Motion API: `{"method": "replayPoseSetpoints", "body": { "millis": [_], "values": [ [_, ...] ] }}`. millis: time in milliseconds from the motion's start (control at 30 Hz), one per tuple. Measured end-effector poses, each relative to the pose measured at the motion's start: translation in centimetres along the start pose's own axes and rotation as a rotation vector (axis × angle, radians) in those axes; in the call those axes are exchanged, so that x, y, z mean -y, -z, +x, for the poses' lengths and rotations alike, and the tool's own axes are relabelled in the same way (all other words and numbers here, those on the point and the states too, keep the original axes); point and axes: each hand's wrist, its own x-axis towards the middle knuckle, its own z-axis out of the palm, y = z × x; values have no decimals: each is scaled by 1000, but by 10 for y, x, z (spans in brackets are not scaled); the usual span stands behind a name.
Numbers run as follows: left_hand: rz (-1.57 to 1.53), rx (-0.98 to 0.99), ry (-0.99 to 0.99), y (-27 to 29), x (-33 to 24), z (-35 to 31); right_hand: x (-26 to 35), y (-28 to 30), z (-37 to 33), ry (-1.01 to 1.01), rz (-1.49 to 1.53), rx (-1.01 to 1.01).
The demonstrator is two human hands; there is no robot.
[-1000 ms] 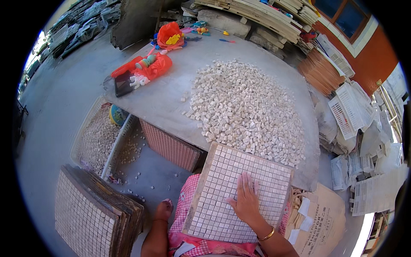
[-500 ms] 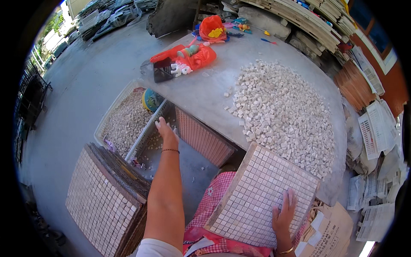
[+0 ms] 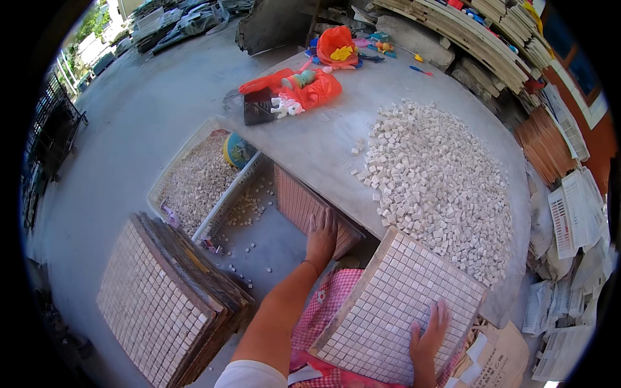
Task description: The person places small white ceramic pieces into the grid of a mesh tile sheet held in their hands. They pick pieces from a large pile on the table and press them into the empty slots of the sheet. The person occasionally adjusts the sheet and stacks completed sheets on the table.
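A framed board of small pale stone tiles set in a grid (image 3: pixel 394 304) lies tilted across my lap, its far edge against the table. My right hand (image 3: pixel 428 339) rests on its tiles with fingers stretched out, holding nothing. Beside the table edge, my left hand (image 3: pixel 322 236) reaches forward with its fingers extended, at the upper edge of a reddish ridged board (image 3: pixel 294 197) standing upright by the table. Whether the fingers touch that board I cannot tell. A big heap of loose pale stone cubes (image 3: pixel 433 187) covers the table's right part.
Left of me stands a stack of boards, the front one tiled (image 3: pixel 149 301). A white crate (image 3: pixel 157 194) of small stones holds a blue-yellow round container (image 3: pixel 238 152). Red bags (image 3: pixel 317 90) and toys lie on the table's far side. White plastic baskets (image 3: pixel 566 213) line the right.
My left hand has moved right, from the crate's edge to the reddish board. My right hand stays on the tiled board. The whole view has shifted slightly.
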Motion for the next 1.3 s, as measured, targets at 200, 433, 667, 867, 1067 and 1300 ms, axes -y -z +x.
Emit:
{"method": "replayPoseSetpoints", "body": {
  "millis": [200,433,667,867,1067,1300],
  "values": [
    [38,-48,-105,13,16,3,3,3,1,-15,2,14],
    [76,266,-266,4,43,4,1,1,0,-17,9,6],
    [253,245,-451,33,114,10,-1,5,-2,-11,57,-24],
    [375,177,-374,166,182,23,-8,1,-6,-6,233,-188],
    [524,52,-145,398,154,-40,49,38,4,-76,1148,20],
    [415,-316,-531,529,14,-175,162,83,50,-95,2557,1016]
  ]
}}
